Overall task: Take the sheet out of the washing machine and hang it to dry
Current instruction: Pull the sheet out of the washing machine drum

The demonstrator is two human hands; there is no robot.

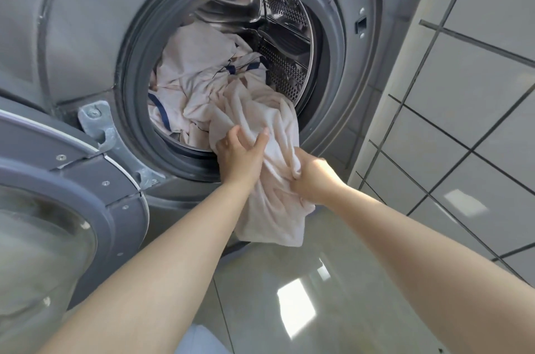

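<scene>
A pale pink sheet (269,209) spills out of the grey washing machine (86,43) over the lower rim of its round opening and hangs down toward the floor. My left hand (238,155) grips the sheet at the rim, thumb and fingers spread around a fold. My right hand (314,181) clutches a bunch of the same sheet a little lower and to the right. More pale cloth with dark blue trim (202,75) lies crumpled inside the steel drum (285,69).
The machine's door (66,194) stands swung open at the lower left, close to my left forearm. A grey tiled wall (463,122) rises on the right. Glossy floor tiles (318,295) lie below the hanging sheet.
</scene>
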